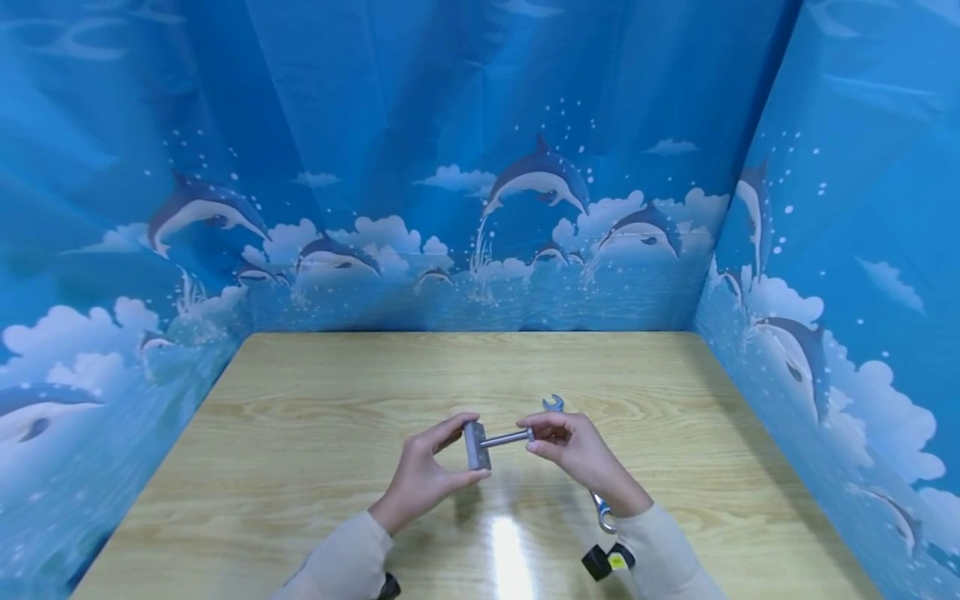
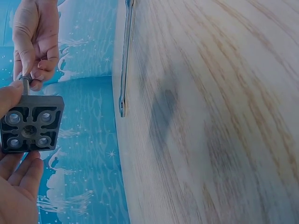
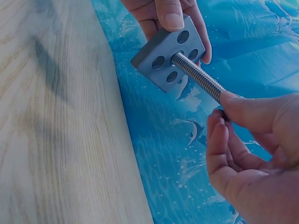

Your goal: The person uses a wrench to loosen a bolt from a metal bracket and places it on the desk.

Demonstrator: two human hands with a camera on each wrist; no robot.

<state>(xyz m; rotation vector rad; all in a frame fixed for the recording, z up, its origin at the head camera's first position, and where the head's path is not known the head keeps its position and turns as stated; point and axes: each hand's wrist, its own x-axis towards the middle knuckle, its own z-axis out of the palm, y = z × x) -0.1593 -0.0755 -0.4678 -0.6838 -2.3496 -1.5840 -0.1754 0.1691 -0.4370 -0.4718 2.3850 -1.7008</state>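
Above the table, my left hand (image 1: 422, 477) grips a grey square plate (image 1: 476, 447) by its opposite edges, thumb on one and fingers on the other. The plate (image 3: 164, 48) has a hole near each corner and a central one, where a threaded bolt (image 3: 201, 77) stands. In the left wrist view, the plate's other side (image 2: 31, 100) shows ribs and a threaded centre hole. My right hand (image 1: 583, 454) pinches the bolt's far end between thumb and fingers, and the fingers partly cover that end. How deep the bolt sits in the plate cannot be told.
A combination wrench (image 1: 553, 403) lies on the wooden table (image 1: 315, 408) beneath my right hand, its middle hidden by that hand. Blue curtains (image 1: 420, 167) printed with dolphins enclose the table at the back and sides. A black device (image 1: 597, 563) is by the right wrist.
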